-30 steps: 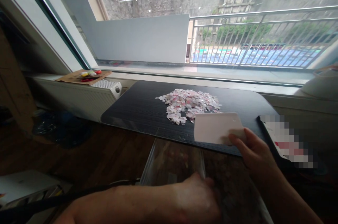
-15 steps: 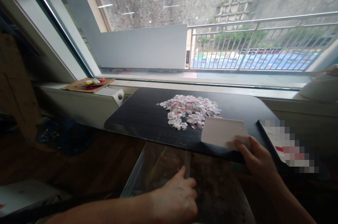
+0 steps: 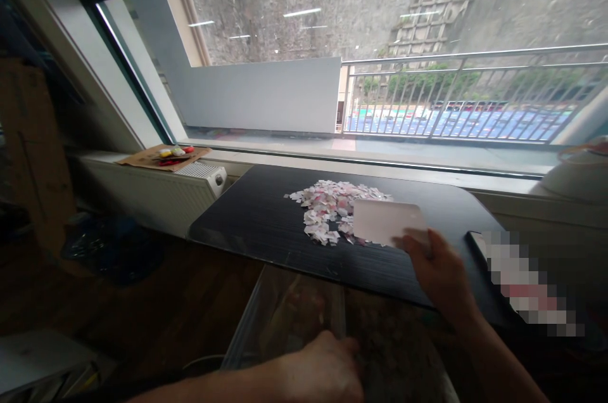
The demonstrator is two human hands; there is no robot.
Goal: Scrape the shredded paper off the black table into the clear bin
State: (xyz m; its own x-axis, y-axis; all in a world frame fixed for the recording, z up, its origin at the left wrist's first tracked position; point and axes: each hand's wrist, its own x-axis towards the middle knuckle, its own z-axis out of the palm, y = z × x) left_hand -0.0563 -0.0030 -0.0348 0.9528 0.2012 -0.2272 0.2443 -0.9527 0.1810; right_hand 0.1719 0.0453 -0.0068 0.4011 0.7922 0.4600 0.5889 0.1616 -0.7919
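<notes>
A loose heap of small white and pink paper pieces [image 3: 327,200] lies on the black tabletop [image 3: 256,219]. My right hand [image 3: 439,273] grips a flat, pale plastic scraper [image 3: 384,219] with rounded corners. The scraper is tilted over the right part of the heap and hides some of it; whether it touches the paper I cannot tell. Below the table's front edge stands a clear plastic bin [image 3: 285,308]. My left hand [image 3: 327,362] is closed at the bin's right rim, its fingertips dim and partly hidden.
A dark flat device [image 3: 475,244] with a blurred-out face lies at the table's right end. On the left, a radiator [image 3: 180,200] carries cardboard [image 3: 137,158] with small coloured items. A large window runs behind the table. Dark plastic bags [image 3: 114,251] are on the floor.
My right hand has moved the scraper left and away from me, over the heap's right side. My left hand sits slightly lower in the picture, and the camera view has tilted up a little.
</notes>
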